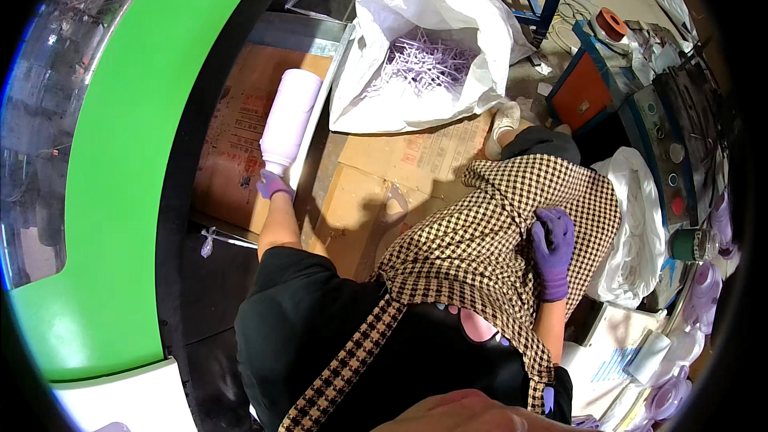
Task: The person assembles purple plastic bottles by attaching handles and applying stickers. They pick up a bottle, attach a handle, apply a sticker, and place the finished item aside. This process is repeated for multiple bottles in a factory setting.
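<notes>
On the far left, a clear window (40,112) curves along a bright green machine panel (112,168). Right of its dark edge is a metal-edged bay (334,80) lined with brown cardboard (228,108). A pale lilac bottle (291,116) lies on its side in the bay, near the right rim, with its neck toward the person. The left hand (274,185), in a purple glove, is at that neck, its grip closed around it. Further right, a white sack (360,104) stands wide open, with thin lilac strips (424,64) heaped inside, and more flattened cardboard (360,184) lies on the floor below it. A brown-and-black checked apron (448,248) covers the person's lap, and a light shoe (502,124) shows beside the sack. The right hand (554,248), also in a purple glove, rests against the apron with its fingers loosely bent; I cannot tell whether its grip has hold of anything. Beyond it are a crumpled white bag (632,228), a blue-and-orange cabinet (582,100) with an orange reel (611,24) near its top, a red button (678,206) on a dark control box, and round lilac pieces (704,298) at the far right.
</notes>
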The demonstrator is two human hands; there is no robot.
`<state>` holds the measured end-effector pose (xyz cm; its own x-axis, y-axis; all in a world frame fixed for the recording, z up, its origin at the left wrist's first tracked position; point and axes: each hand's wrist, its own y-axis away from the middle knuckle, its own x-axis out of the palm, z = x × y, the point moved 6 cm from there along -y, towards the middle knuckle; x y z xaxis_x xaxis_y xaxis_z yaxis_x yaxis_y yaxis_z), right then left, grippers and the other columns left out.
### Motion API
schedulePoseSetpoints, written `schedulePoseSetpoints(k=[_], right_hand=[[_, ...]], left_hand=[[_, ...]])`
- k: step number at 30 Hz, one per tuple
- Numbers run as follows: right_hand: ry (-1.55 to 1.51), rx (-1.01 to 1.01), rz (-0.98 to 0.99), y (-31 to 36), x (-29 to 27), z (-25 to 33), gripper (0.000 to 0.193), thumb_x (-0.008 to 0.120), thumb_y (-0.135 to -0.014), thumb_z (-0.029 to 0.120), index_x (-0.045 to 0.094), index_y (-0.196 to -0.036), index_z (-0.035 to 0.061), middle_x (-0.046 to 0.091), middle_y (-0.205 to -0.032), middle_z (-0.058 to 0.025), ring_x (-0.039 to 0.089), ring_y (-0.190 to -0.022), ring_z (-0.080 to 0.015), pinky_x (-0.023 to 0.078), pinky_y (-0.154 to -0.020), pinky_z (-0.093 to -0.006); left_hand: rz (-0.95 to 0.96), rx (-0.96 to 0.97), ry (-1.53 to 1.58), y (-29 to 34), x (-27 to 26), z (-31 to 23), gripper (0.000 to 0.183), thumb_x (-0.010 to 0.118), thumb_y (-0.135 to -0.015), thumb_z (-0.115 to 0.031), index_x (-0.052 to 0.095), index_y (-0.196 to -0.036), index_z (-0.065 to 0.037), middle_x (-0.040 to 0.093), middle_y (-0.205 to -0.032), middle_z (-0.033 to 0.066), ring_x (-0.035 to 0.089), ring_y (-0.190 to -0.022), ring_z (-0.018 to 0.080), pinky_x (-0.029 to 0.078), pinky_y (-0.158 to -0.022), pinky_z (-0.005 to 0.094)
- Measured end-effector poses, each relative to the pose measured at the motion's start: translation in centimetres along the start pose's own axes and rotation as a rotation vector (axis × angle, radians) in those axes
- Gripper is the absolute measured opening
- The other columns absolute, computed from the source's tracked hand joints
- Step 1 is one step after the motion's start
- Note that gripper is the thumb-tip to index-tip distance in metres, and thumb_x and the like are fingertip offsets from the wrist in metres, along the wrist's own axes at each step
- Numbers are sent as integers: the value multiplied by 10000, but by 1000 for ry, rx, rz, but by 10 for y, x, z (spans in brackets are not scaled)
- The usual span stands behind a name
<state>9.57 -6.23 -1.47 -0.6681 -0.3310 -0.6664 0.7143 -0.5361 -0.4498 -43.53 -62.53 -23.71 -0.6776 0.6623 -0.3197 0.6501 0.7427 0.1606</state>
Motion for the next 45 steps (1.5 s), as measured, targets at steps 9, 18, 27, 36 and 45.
schedulePoseSetpoints(k=[9, 18, 27, 36, 45], right_hand=[[64, 10, -47, -8, 0, 8, 235, 740, -814, 41, 691, -1042, 71, 655, -997, -103, 616, -1024, -302, 497, -909, -400], [34, 65, -120, 4, -5, -6, 203, 743, -804, 57, 711, -1003, 84, 659, -954, -90, 618, -973, -296, 497, -870, -400], [46, -88, -244, -22, -55, 58, 351, 780, -773, 85, 720, -1118, 80, 671, -1151, -139, 645, -1024, -310, 531, -875, -392], [158, -65, -193, -34, -55, 102, 581, 804, -774, 236, 613, -1321, 192, 586, -1380, -140, 708, -990, -281, 592, -743, -335], [220, 32, -96, -17, -21, 60, 385, 810, -696, 274, 624, -1023, 189, 583, -943, -12, 657, -776, -235, 529, -578, -369]], left_hand=[[548, -236, 293, 18, 72, -7, 635, 558, -987, -430, 454, -1486, -53, 536, -1431, 137, 539, -1246, 267, 429, -1061, 406], [291, 1689, 69, 232, 70, -277, 319, 815, -761, -186, 731, -1065, -138, 653, -1183, 105, 604, -1107, 318, 470, -950, 468], [1306, 1518, 395, 563, -3, -289, 860, 972, -535, -302, 567, -1252, -54, 648, -1121, 122, 631, -1057, 287, 506, -973, 417], [1516, 1810, 512, 677, -24, -246, 796, 877, -678, -301, 521, -1338, -36, 601, -1269, 184, 543, -1241, 405, 406, -1093, 502], [1485, 2072, 621, 696, -56, -229, 502, 772, -849, -294, 595, -1226, -14, 693, -1209, 145, 655, -1146, 365, 464, -1052, 539]])
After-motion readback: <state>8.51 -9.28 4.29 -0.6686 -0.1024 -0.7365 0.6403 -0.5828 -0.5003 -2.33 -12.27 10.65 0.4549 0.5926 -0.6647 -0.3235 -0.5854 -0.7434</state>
